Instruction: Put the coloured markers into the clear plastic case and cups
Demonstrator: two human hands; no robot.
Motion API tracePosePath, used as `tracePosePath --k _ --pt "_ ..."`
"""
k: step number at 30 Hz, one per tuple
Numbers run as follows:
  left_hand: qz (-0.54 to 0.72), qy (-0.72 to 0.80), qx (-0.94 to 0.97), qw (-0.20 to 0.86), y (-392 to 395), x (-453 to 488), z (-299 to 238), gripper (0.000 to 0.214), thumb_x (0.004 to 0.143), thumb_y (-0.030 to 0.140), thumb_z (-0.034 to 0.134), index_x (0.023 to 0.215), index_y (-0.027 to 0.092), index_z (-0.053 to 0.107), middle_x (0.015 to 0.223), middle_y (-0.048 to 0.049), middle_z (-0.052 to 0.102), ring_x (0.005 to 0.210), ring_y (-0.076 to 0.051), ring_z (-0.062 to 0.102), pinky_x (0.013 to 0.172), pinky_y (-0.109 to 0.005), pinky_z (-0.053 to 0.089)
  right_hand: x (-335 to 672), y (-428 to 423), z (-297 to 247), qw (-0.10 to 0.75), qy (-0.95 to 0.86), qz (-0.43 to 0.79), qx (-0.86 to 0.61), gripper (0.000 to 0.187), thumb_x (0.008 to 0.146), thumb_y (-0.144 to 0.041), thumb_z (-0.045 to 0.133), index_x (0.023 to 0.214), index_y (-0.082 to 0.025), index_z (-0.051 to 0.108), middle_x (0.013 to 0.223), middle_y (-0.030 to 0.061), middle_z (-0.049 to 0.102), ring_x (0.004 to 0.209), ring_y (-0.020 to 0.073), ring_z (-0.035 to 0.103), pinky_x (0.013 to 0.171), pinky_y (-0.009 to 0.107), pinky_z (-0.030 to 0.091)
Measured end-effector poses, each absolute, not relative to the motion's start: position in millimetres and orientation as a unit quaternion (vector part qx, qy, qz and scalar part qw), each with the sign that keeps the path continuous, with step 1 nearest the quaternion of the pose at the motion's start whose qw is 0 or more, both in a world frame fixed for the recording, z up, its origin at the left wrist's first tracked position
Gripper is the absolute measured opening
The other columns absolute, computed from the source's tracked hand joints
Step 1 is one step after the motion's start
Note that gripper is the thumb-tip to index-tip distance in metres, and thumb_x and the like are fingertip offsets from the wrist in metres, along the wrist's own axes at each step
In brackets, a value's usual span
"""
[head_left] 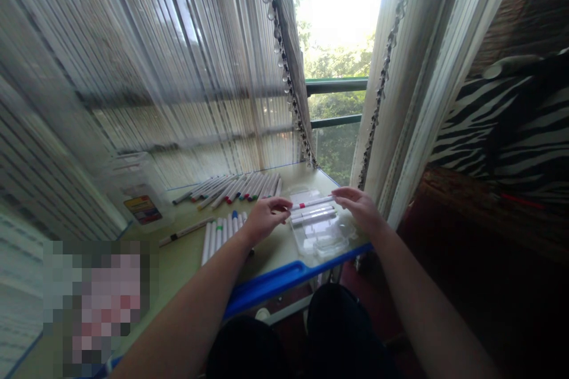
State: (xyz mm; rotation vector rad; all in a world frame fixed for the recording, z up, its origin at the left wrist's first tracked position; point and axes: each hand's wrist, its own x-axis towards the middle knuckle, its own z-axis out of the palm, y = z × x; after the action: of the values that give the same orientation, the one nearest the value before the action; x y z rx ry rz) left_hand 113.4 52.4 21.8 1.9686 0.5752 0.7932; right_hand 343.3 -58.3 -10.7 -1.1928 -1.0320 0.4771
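Note:
A white marker with a red band (311, 203) is held level between my two hands, over a clear plastic case (326, 244). My left hand (267, 217) pinches its left end, and my right hand (359, 207) has the other end at the fingertips. Just below it, more white markers (313, 215) lie in the case. Left of my left hand, a row of white markers (219, 235) lies on the table, some with green or blue bands. Behind them spreads a larger group of markers (240, 188) with coloured ends.
The pale table (186, 266) has a blue front edge (271, 284). A clear container with a label (141, 207) stands at the back left, near a lone marker (186, 231). String curtains (200, 100) hang behind the table. The lower left is pixelated.

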Motion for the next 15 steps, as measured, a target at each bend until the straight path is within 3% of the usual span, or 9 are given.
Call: tracePosePath --k 8,15 --pt "0.340 0.196 0.868 0.305 51.7 110.4 20.4 0.009 0.070 0.022 0.068 0.078 0.020 0.070 0.076 -0.0034 0.066 0.064 -0.012 0.059 0.057 -0.021 0.047 339.0 -63.8 -3.4 0.645 -0.469 0.217 -0.563 0.016 0.060 -0.028 0.063 0.072 -0.018 0.069 0.072 0.0000 0.068 0.065 0.0141 0.056 0.065 0.028 0.043" --pt "0.314 0.142 0.915 0.209 52.6 113.1 13.8 0.007 0.074 0.018 0.064 0.080 0.019 0.067 0.078 -0.0029 0.064 0.060 -0.010 0.055 0.060 -0.021 0.046 339.6 -66.4 -3.9 0.633 -0.470 0.225 -0.573 0.020 0.059 -0.026 0.055 0.073 -0.018 0.067 0.070 -0.0013 0.064 0.064 0.0131 0.052 0.062 0.026 0.039"
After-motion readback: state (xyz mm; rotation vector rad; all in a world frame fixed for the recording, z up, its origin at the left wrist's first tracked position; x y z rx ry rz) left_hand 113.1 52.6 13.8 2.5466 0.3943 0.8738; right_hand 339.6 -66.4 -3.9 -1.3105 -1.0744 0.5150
